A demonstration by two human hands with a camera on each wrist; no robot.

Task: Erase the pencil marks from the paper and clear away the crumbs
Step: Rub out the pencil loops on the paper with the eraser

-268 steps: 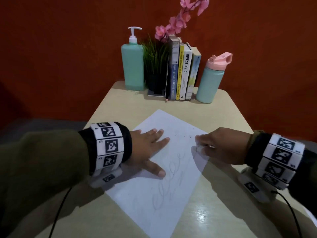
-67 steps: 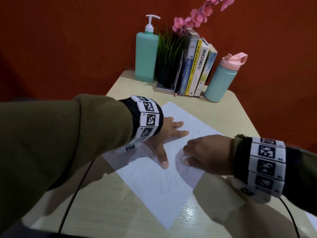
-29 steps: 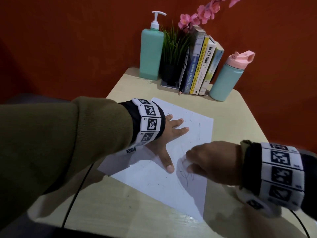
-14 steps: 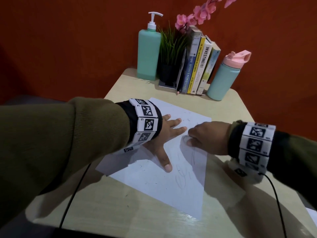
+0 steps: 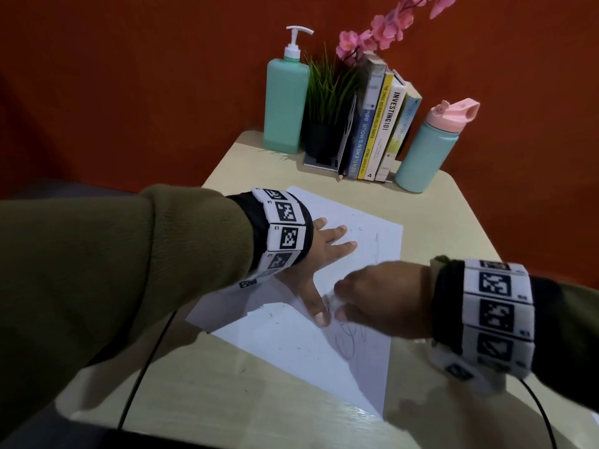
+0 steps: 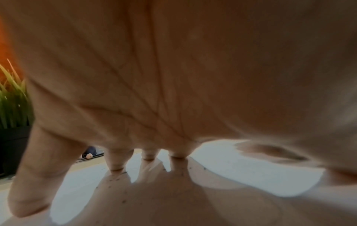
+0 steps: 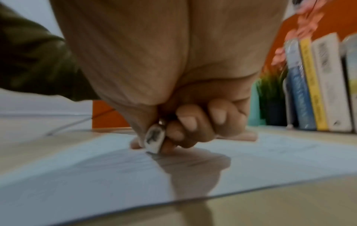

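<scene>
- right hand (image 5: 382, 296) has its fingers curled round a small white eraser (image 7: 153, 138), smudged dark on its face, with the bottom edge down on the paper (image 5: 291, 338)
- just under that hand, towards the person, looping pencil marks (image 5: 351, 340) are on the sheet
- left hand (image 5: 319, 254) sits right beside it, flat with fingers spread, pressing the paper down; thumb tip almost touches the eraser hand
- tiny dark crumbs (image 6: 123, 201) are scattered on the paper around the left fingers (image 6: 115, 160)
- past both hands, at the far edge of the beige table (image 5: 447, 228): a teal pump bottle (image 5: 287, 102), a potted grass plant (image 5: 327, 105), a row of books (image 5: 379, 124) and a teal water bottle with a pink lid (image 5: 431, 147)
</scene>
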